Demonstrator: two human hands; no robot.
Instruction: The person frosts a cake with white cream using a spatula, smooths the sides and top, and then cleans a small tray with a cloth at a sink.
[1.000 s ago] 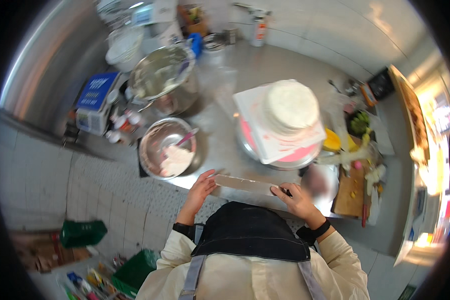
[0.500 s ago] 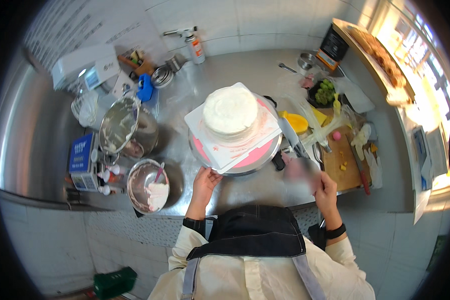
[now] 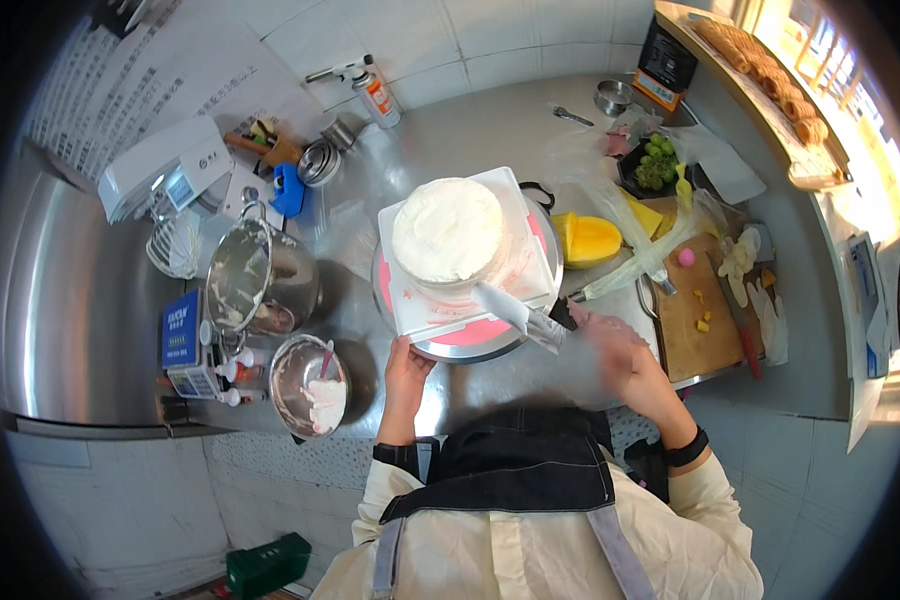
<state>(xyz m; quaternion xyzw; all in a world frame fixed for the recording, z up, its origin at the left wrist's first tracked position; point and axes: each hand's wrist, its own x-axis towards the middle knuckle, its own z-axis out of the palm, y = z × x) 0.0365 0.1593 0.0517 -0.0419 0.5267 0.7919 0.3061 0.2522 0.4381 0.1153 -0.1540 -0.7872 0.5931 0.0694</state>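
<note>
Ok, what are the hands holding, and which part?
The right hand holds the spatula, seemingly by its handle end; blur hides the exact grip. The left hand is at the turntable, grip unclear.

The left hand (image 3: 407, 372) is stretched forward, fingers (image 3: 401, 350) extended; the right hand (image 3: 642, 380) curls, angled inward.
</note>
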